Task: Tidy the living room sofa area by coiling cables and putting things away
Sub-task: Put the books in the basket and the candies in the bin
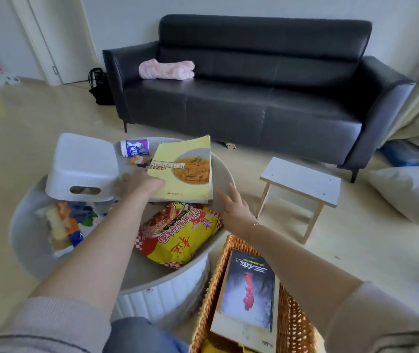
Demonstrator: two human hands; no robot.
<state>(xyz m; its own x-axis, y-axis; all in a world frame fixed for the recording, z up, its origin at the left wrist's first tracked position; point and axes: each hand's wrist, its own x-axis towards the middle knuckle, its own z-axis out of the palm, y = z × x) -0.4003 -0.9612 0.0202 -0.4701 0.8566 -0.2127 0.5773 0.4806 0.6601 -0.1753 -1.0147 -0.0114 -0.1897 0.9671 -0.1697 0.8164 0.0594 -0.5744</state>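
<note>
The yellow book (184, 171) lies on the round white table (222, 171), above the red-and-yellow snack bag (179, 233); my left hand (139, 183) grasps its lower left corner, thumb on the cover; my right hand (233, 206) hovers released, fingers spread, just off its right edge; a dark book (249, 289) sits in the wicker basket (209, 301) below; a white stool (82, 166) rests overturned on the table's left; the dark sofa (254, 98) stands behind, a pink towel (166, 70) on its seat.
</note>
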